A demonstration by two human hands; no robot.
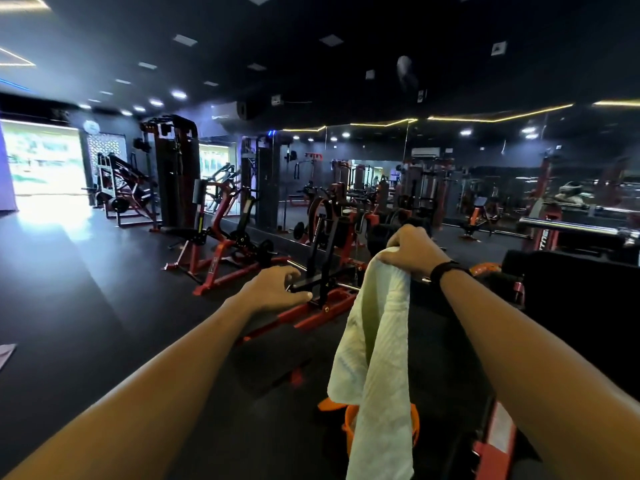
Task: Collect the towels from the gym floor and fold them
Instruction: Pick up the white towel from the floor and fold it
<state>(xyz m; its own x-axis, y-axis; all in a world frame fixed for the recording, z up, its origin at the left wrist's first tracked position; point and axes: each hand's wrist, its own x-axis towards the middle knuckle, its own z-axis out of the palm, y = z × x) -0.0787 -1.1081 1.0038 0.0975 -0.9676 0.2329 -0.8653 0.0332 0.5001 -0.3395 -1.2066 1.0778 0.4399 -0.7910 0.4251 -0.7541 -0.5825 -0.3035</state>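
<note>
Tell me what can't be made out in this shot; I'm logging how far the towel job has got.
- Towel: its lower end is cut off by the bottom edge of the head view; its top is bunched inside the right hand.
- Orange object on the floor: mostly hidden behind the towel, so it can't be identified.
- Pale item at the left edge: cropped; towel or not, unclear.
- Left hand: its fingers appear to hold nothing.

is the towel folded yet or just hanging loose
Hanging loose, not folded. The right hand grips the towel by its top, and it drapes down in uneven, crumpled lengths. The left hand is off it.
</note>
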